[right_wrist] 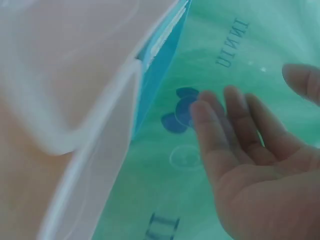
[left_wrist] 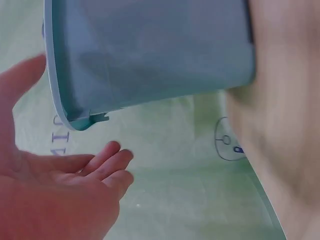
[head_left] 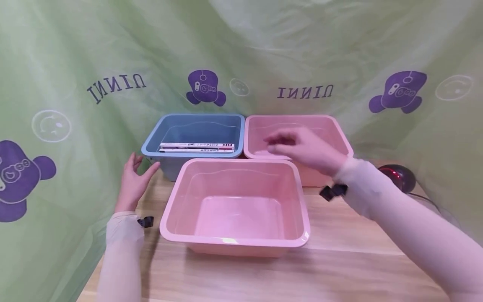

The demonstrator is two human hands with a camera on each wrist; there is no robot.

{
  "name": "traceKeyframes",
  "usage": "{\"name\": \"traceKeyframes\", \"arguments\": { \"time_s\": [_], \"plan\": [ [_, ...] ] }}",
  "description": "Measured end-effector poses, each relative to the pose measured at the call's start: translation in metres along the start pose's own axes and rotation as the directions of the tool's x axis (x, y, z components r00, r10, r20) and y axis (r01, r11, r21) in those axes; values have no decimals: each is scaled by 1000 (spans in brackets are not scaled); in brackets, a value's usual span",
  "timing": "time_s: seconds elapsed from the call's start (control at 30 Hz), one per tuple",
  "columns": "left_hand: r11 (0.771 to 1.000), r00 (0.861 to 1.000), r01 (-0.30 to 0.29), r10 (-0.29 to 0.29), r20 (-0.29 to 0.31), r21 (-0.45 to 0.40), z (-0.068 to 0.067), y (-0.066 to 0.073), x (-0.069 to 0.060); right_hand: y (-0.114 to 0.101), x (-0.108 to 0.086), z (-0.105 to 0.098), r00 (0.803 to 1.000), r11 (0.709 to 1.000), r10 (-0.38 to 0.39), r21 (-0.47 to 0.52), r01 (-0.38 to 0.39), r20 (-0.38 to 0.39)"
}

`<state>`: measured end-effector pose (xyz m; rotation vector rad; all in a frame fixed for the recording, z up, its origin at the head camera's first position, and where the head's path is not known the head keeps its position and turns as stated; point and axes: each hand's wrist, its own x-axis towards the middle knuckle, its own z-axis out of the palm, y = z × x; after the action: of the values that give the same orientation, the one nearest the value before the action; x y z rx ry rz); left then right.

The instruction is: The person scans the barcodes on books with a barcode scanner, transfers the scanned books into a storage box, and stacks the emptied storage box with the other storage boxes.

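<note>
At the left front corner of the blue bin (head_left: 175, 165) is my left hand (head_left: 135, 182), thumb and fingers spread apart. In the left wrist view, the left hand (left_wrist: 70, 185) has its thumb close by the rim of the blue bin (left_wrist: 160, 55); whether it touches is unclear. White boxes or books (head_left: 198, 147), some with dark printing, stand inside that bin. Blurred, my right hand (head_left: 296, 144) hovers over the back pink bin (head_left: 260, 121) with bent fingers and nothing in its grasp. The right wrist view shows the right hand (right_wrist: 255, 155) with loosely extended fingers.
A front pink bin (head_left: 241, 241) stands on the wooden table (head_left: 358, 251), before the other two bins. A dark computer mouse (head_left: 398, 178) with a red light and cable lies at right. Green printed cloth (head_left: 264, 42) hangs behind and at the sides.
</note>
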<state>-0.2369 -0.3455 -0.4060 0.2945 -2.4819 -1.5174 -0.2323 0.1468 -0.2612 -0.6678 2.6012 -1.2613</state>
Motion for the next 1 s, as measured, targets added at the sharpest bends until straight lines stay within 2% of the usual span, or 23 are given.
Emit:
{"name": "traceKeyframes", "arguments": {
  "time_s": [0.07, 0.17, 0.27, 0.33, 0.37, 0.47, 0.5, 0.57, 0.6, 0.67, 0.7, 0.8, 1.0],
  "plan": [
    [999, 1000, -16, 16, -1, 37, -4, -3, -12, 13, -27, 5, 1000, 1000, -6, 10, 6, -26],
    [995, 997, -76, 75, 22, 71, -6, -7, -34, 34, -65, 19, 995, 997, -12, 75, 20, -104],
    [983, 983, -175, 171, 65, 50, -3, -6, -58, 55, -98, 39, 980, 983, -6, 181, 42, -198],
    [969, 964, -246, 246, 102, -16, 2, -2, -74, 66, -116, 54, 966, 968, -17, 237, 80, -258],
    [956, 949, -286, 291, 123, -57, 5, 0, -82, 71, -123, 62, 958, 961, -28, 256, 104, -284],
    [894, 887, -374, 422, 185, -248, 15, 5, -104, 84, -140, 87, 942, 937, -68, 304, 173, -329],
    [875, 871, -375, 445, 208, -305, 18, 6, -111, 87, -144, 94, 939, 930, -82, 313, 193, -335],
    [850, 850, -351, 465, 248, -392, 24, 7, -122, 92, -150, 108, 938, 925, -87, 323, 201, -335],
    [848, 848, -326, 458, 268, -419, 27, 7, -127, 94, -151, 114, 939, 924, -85, 326, 199, -332],
    [864, 853, -292, 429, 297, -411, 30, 7, -136, 95, -154, 125, 942, 927, -73, 326, 185, -328],
    [873, 856, -280, 415, 307, -400, 32, 8, -141, 95, -155, 130, 943, 929, -63, 326, 175, -326],
    [878, 853, -265, 407, 328, -399, 34, 5, -148, 94, -157, 142, 944, 932, -24, 334, 140, -329],
    [835, 823, -270, 459, 335, -480, 35, -1, -149, 94, -158, 153, 943, 928, 44, 362, 83, -329]
  ]
}}
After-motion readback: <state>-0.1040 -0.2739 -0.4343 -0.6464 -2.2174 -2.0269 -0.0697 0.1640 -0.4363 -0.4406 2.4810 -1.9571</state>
